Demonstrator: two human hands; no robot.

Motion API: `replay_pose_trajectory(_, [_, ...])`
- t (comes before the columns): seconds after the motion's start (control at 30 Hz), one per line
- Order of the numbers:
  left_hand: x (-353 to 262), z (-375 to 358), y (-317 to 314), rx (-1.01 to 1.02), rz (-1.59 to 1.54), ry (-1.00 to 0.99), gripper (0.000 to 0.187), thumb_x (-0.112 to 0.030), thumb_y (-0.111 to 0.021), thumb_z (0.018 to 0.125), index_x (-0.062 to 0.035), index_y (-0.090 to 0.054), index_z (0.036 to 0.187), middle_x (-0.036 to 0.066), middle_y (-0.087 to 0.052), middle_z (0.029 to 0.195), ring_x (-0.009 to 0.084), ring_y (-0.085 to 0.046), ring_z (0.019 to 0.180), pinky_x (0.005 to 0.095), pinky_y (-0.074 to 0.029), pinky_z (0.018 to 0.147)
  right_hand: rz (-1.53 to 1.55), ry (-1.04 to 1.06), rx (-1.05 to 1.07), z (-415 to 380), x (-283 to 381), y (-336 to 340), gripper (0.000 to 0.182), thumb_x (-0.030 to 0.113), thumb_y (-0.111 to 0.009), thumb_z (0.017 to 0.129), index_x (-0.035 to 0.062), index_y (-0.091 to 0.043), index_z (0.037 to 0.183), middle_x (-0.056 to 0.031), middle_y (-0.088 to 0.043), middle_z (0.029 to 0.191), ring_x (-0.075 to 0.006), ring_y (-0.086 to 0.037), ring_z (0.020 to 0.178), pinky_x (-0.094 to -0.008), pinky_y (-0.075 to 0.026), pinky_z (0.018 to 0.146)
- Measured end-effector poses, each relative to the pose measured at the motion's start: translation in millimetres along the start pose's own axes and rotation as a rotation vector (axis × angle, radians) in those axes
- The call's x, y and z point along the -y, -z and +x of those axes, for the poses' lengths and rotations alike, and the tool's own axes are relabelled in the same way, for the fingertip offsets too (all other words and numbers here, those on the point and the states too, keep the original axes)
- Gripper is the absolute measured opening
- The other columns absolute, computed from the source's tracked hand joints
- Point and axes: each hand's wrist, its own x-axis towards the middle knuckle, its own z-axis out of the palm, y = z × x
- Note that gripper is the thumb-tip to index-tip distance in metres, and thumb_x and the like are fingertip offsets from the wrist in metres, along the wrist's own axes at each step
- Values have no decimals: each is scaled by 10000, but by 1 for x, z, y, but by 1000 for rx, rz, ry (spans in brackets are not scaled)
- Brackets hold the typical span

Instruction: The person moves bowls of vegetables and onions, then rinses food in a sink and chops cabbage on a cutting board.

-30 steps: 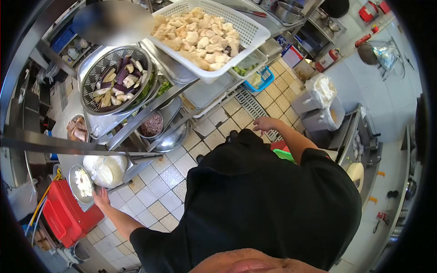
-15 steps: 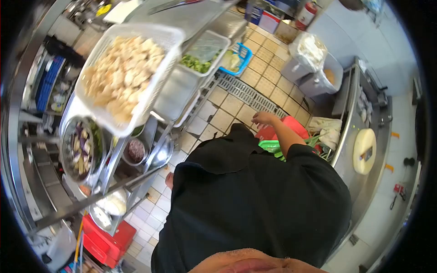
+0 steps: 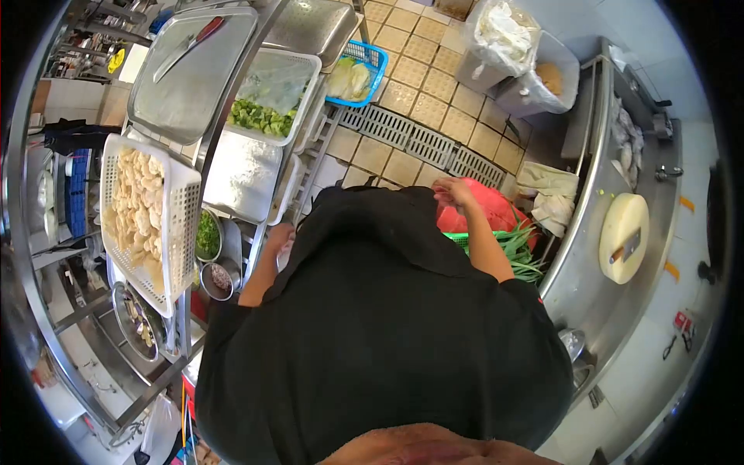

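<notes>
My right hand [image 3: 456, 193] hangs beside a red bag [image 3: 482, 208], fingers loosely apart with nothing visible in them. Below that bag, green leafy stalks [image 3: 521, 254] stick out of a green basket [image 3: 459, 238]. On the other side of my body, my left hand [image 3: 280, 235] is near the metal shelf edge; its fingers are too small and partly hidden to read. Close to it are a metal tray [image 3: 242, 172], a bowl of chopped greens [image 3: 208, 235] and a small bowl of reddish food [image 3: 220, 279].
A white basket of pale pieces [image 3: 183, 225] stands at left. A knife [image 3: 190, 48] lies on a tray [image 3: 143, 110]. A blue basket [image 3: 378, 74] is beyond. At right, a sink counter [image 3: 572, 273] holds a round board [image 3: 625, 213] with a cleaver [image 3: 632, 242]. Lined bins [image 3: 511, 99] stand behind.
The view has shifted, and the white basket now shows further left. My left hand and forearm have come into fuller view beside the shelf. My right hand remains near the red bag.
</notes>
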Motion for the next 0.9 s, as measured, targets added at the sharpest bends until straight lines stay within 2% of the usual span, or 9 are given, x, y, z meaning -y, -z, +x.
replay_pose_trajectory(0.17, [-147, 48, 1, 160, 345, -22, 225, -251, -547, 899, -98, -712, 891, 106, -645, 786, 211, -624, 654, 396, -520, 573, 217, 13, -121, 2, 0, 20, 327, 289, -605, 951, 65, -597, 1189, -84, -678, 1042, -204, -698, 820, -347, -560, 692])
replay_pose_trajectory(0.23, [-195, 91, -7, 279, 556, -266, 199, -229, -562, 890, -107, -710, 837, 83, -641, 780, 207, -613, 638, 390, -515, 564, 340, 44, -200, -6, 4, 24, 333, 296, -599, 957, 59, -602, 1192, -93, -674, 1061, -220, -693, 866, -361, -555, 722])
replay_pose_trajectory(0.3, [-199, 189, 1, 402, 968, -857, 186, -234, -580, 880, -109, -717, 872, 96, -657, 801, 201, -628, 640, 379, -521, 568, 432, 38, -256, -4, 1, 23, 359, 321, -580, 971, 41, -603, 1193, -114, -664, 1103, -260, -679, 935, -399, -547, 764])
replay_pose_trajectory(0.37, [-260, 218, -2, 453, 807, -623, 190, -228, -573, 887, -114, -724, 907, 97, -673, 826, 216, -645, 657, 385, -519, 562, 488, -74, -300, 12, -14, 24, 348, 310, -558, 976, 49, -584, 1204, -112, -673, 1080, -229, -685, 851, -369, -560, 699])
replay_pose_trajectory(0.43, [-316, 269, -24, 473, 909, -991, 181, -213, -568, 906, -121, -722, 924, 77, -659, 802, 215, -633, 625, 372, -489, 517, 605, -95, -421, -1, -18, 29, 347, 283, -530, 977, 35, -567, 1217, -131, -672, 1090, -231, -688, 826, -387, -566, 682])
replay_pose_trajectory(0.47, [-338, 307, -34, 438, 1017, -1477, 169, -202, -565, 921, -126, -717, 923, 57, -636, 765, 207, -611, 584, 356, -461, 474, 633, -40, -476, -7, -14, 25, 358, 277, -534, 971, 24, -561, 1223, -137, -663, 1118, -245, -686, 840, -409, -558, 695])
replay_pose_trajectory(0.57, [-445, 320, -70, 688, 827, -788, 174, -191, -589, 923, -94, -679, 1035, 38, -616, 777, 177, -574, 562, 339, -408, 436, 713, -54, -574, -16, 3, 21, 359, 265, -547, 963, 25, -567, 1229, -133, -656, 1137, -259, -684, 867, -396, -548, 724])
replay_pose_trajectory(0.7, [-568, 316, -127, 518, 584, -285, 267, -211, -603, 922, -64, -639, 1142, 59, -671, 917, 193, -610, 634, 340, -455, 509, 781, 10, -600, -9, -1, 20, 423, 297, -591, 948, 19, -563, 1265, -153, -652, 1152, -301, -676, 946, -443, -534, 798])
replay_pose_trajectory(0.9, [-659, 247, -194, 504, 531, -498, 410, -261, -584, 964, -67, -558, 1325, 71, -653, 1153, 221, -645, 959, 381, -491, 752, 712, -44, -648, -9, -4, 50, 329, 271, -593, 939, 33, -650, 1158, -133, -701, 990, -235, -665, 846, -369, -517, 689])
